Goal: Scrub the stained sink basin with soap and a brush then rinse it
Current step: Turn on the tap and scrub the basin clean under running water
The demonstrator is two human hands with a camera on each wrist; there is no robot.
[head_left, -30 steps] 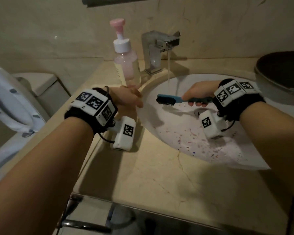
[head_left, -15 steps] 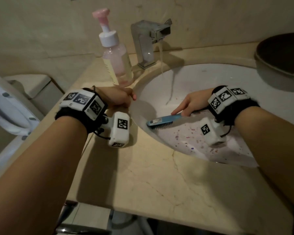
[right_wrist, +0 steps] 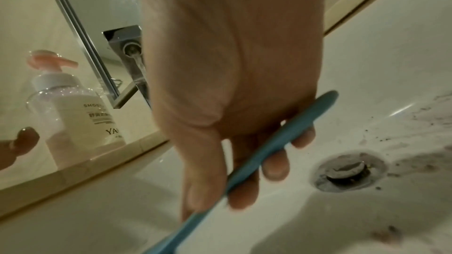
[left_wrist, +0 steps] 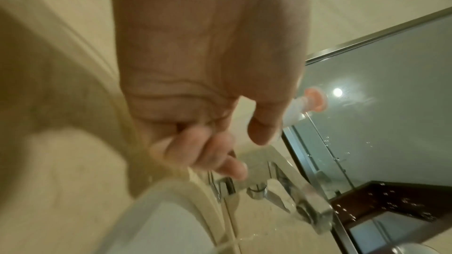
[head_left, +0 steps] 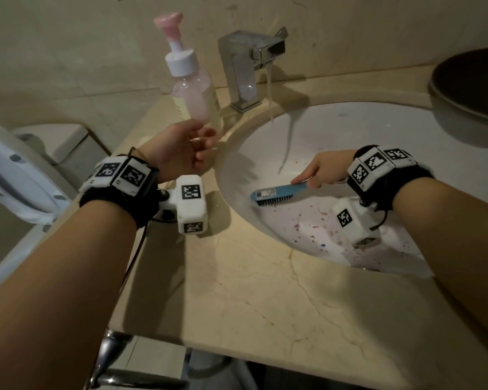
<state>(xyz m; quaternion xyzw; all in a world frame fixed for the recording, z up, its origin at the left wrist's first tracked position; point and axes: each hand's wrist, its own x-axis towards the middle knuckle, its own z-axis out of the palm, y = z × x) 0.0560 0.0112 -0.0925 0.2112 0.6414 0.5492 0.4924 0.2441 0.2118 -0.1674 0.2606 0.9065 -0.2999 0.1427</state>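
A white sink basin (head_left: 378,130) carries purple and red specks along its near side; the drain (right_wrist: 347,169) sits to the right of my fingers. My right hand (head_left: 321,170) grips the handle of a blue brush (head_left: 276,194), bristles down against the basin's left slope (right_wrist: 257,154). Water runs from the chrome faucet (head_left: 248,60) into the basin. A pink-capped soap pump bottle (head_left: 193,88) stands on the counter left of the faucet. My left hand (head_left: 181,150) hovers just in front of the bottle's base, fingers loosely curled and holding nothing (left_wrist: 208,142).
The beige marble counter (head_left: 265,291) surrounds the basin. A dark round bowl (head_left: 473,91) sits at the back right. A toilet with a raised white lid (head_left: 12,175) stands at the left. A mirror (left_wrist: 391,103) hangs behind the faucet.
My right hand came down from under the running water and laid the brush bristles-down on the basin's left slope. My left hand lifted from the counter edge toward the soap bottle.
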